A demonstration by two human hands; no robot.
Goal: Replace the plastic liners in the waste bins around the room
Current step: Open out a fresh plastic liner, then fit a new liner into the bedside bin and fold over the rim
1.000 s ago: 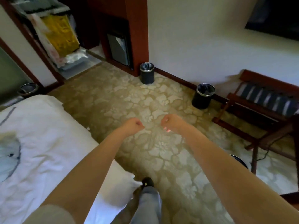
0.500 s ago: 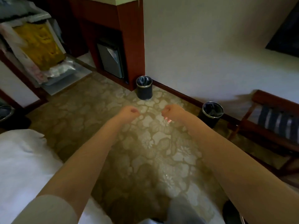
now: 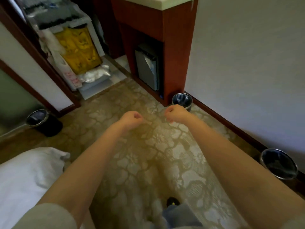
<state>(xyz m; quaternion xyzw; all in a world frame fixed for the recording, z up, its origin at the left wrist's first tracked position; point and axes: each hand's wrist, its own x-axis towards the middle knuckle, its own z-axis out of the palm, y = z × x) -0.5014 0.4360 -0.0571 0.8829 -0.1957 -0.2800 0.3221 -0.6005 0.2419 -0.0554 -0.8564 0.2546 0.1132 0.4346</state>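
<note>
My left hand [image 3: 131, 119] and my right hand [image 3: 176, 113] are held out side by side at chest height, fingers curled. Each pinches an edge of a thin see-through plastic liner [image 3: 155, 146] that hangs between my forearms and faintly tints the carpet behind it. Just beyond my right hand, a small black waste bin [image 3: 182, 100] with a metal rim stands at the cabinet's corner. A second bin [image 3: 279, 164] stands by the right wall. A third bin [image 3: 37, 117] stands at the left by the door frame. All three show dark liners inside.
A wooden cabinet [image 3: 176, 47] with a mini fridge [image 3: 146, 70] stands ahead. A housekeeping cart with a yellow bag [image 3: 77, 50] fills the doorway at the back left. The white bed [image 3: 24, 176] lies at my lower left. Patterned carpet [image 3: 115, 113] covers the floor.
I have walked forward toward the cabinet; the corner bin now sits right behind my right hand. The wooden luggage rack has left the view. My hands keep the same hold.
</note>
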